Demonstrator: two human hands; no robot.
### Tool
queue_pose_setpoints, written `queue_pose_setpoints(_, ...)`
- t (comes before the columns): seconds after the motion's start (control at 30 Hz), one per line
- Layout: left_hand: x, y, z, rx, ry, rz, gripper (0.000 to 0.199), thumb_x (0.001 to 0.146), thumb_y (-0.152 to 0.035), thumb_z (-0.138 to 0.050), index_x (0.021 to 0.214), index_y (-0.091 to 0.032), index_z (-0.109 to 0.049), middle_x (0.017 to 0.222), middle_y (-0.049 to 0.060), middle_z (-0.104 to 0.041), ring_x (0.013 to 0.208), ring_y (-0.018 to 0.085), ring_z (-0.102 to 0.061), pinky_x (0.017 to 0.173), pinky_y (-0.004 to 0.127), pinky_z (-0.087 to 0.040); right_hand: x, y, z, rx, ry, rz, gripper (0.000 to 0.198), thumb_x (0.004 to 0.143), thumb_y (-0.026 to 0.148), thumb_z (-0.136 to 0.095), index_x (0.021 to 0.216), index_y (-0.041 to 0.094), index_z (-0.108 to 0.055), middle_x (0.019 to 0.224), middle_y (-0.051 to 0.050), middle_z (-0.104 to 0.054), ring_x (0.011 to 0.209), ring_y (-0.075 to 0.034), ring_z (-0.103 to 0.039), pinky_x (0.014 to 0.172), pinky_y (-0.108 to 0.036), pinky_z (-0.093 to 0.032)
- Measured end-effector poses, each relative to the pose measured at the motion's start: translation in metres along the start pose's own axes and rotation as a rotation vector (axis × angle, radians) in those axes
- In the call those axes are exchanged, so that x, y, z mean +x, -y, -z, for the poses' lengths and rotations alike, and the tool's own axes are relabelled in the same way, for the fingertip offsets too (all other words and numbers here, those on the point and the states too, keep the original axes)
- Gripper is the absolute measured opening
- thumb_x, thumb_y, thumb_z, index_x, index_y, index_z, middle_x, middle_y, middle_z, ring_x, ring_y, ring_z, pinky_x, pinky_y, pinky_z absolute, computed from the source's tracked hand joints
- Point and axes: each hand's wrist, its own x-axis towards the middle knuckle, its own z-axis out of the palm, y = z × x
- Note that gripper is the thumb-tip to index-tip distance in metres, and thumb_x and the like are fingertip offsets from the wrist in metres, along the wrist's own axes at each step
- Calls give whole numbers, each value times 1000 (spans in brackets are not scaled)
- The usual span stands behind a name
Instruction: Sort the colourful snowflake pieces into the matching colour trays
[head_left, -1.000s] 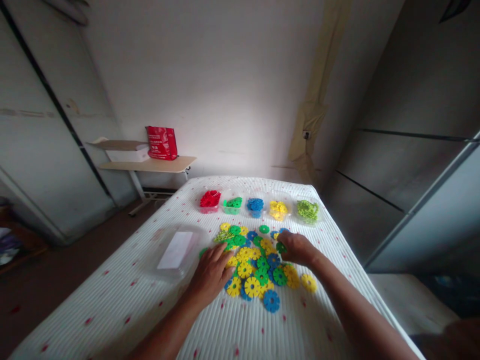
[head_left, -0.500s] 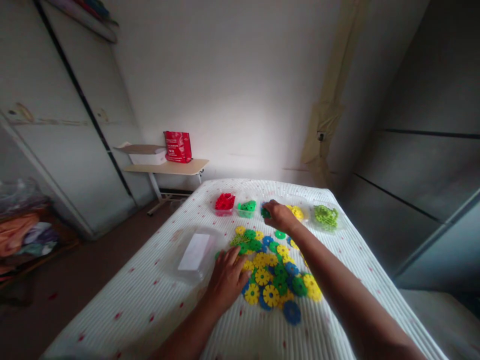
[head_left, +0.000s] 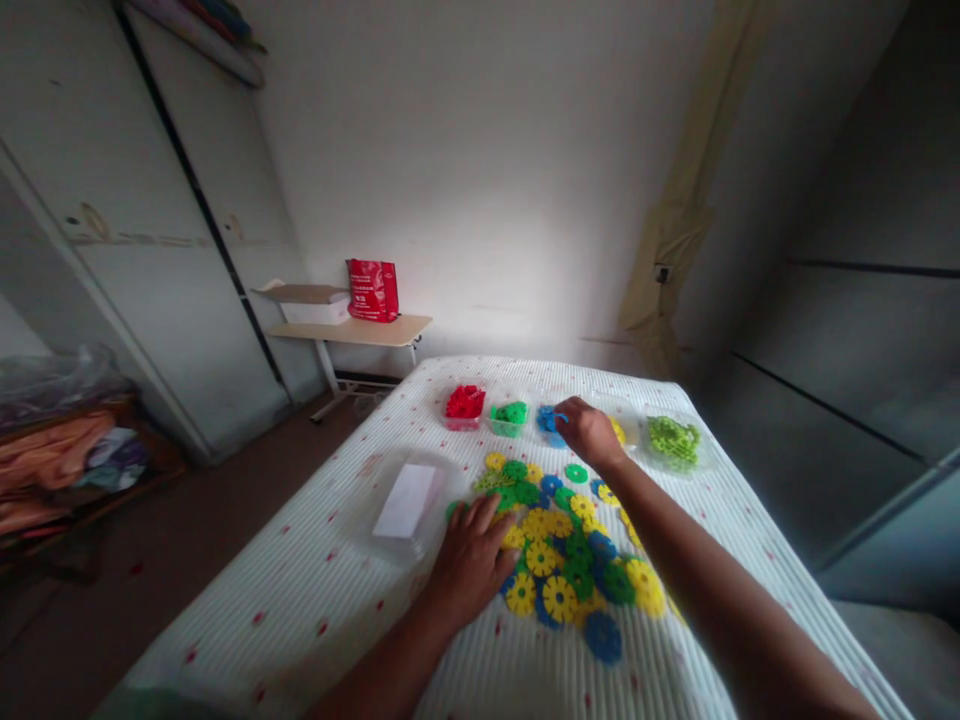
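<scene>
A pile of flat plastic flower discs in yellow, green and blue lies on the white spotted bed cover. My left hand rests palm down on the pile's left edge, fingers spread, holding nothing. My right hand reaches to the far row of small clear tubs, its bent fingers over the blue tub. Whether it holds a disc is hidden. The row also has a red tub, a green tub, a yellow tub mostly behind my hand, and a light green tub.
A clear plastic box with white paper inside lies left of the pile. Beyond the bed stands a small table with a red bag. Wardrobe doors flank both sides. Clothes lie at the far left.
My right hand left the pile with a green disc, reached the green tub, and now sits by the blue tub with no green disc showing. The left hand stayed put.
</scene>
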Motion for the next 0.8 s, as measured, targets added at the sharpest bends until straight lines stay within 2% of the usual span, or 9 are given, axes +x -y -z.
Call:
queue_pose_setpoints(0.23, 0, 3, -5, 21, -20, -77, 46, 87, -31, -46, 133, -33, -43, 143, 5, -39, 128, 29, -36, 102, 54, -28, -113, -71, 3, -93, -71, -37, 35, 91, 26, -33, 89, 15, -67, 86, -9, -65, 70, -16, -60, 59, -23, -39)
queue_pose_setpoints(0.37, 0, 3, -6, 37, 4, -90, 48, 88, -32, -44, 135, -37, -38, 144, 1, -38, 129, 30, -34, 101, 55, -27, -154, -98, -9, -109, -114, -117, 36, 91, 28, -33, 89, 15, -66, 86, -9, -66, 70, -16, -62, 59, -23, -40)
queue_pose_setpoints(0.53, 2, 5, -6, 37, 17, -91, 46, 90, -34, -41, 135, -37, -37, 145, 0, -37, 130, 28, -32, 102, 55, -27, -159, -105, -21, -83, -115, -199, 36, 90, 28, -32, 87, 16, -65, 87, -9, -66, 74, -18, -63, 61, -24, -41)
queue_pose_setpoints(0.7, 4, 7, -5, 8, 41, -126, 41, 90, -30, -41, 130, -34, -45, 141, 2, -42, 129, 25, -35, 104, 53, -27, -155, -103, -25, -43, -69, -187, 33, 87, 27, -34, 87, 17, -66, 87, -8, -67, 73, -17, -62, 63, -24, -43)
queue_pose_setpoints(0.8, 3, 6, -3, 5, 71, -159, 42, 90, -32, -42, 132, -34, -44, 143, 2, -39, 131, 27, -33, 104, 55, -25, -157, -102, -25, -30, -62, -192, 33, 87, 28, -34, 87, 18, -66, 88, -8, -67, 75, -17, -62, 64, -24, -43)
